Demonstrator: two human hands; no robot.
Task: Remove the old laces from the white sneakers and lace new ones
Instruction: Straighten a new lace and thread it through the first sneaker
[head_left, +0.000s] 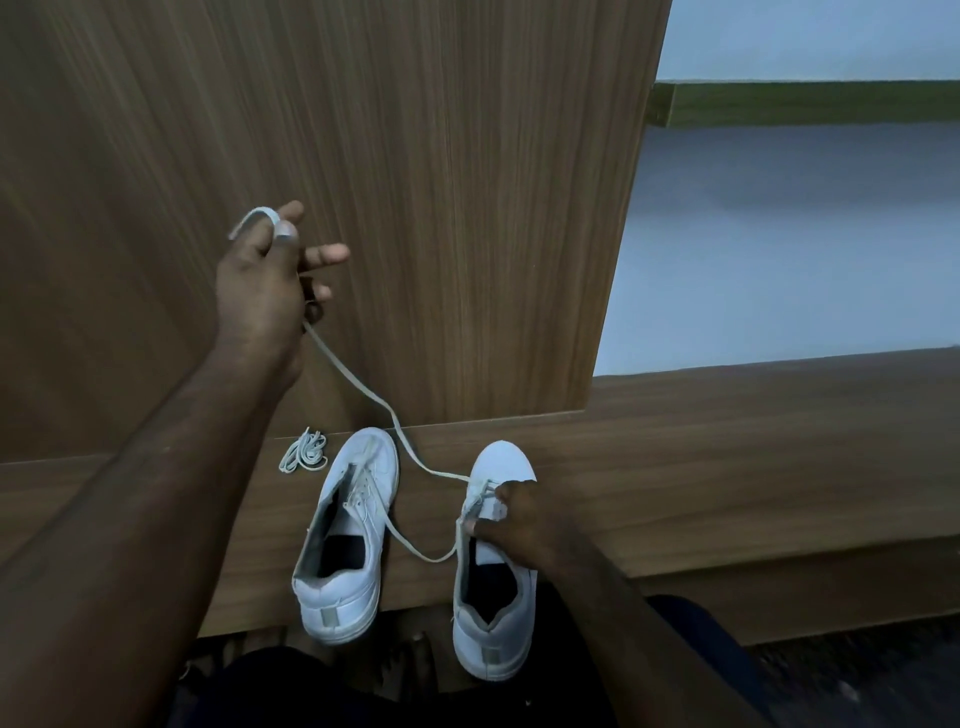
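Note:
Two white sneakers stand side by side on a wooden ledge, heels toward me. The left sneaker (349, 525) still has laces in its eyelets. My right hand (519, 519) presses on the tongue and eyelets of the right sneaker (493, 587). A long white lace (358, 387) runs taut from the right sneaker's front eyelets up to my left hand (270, 270), which is raised high and has the lace looped around its fingers. Another stretch of lace (415, 548) hangs loose between the two shoes.
A small bundle of white laces (306, 451) lies on the ledge (727, 467) left of the left sneaker. A tall wooden panel (415, 182) rises right behind the shoes. My dark-clothed knees and bare toes are below the ledge's front edge.

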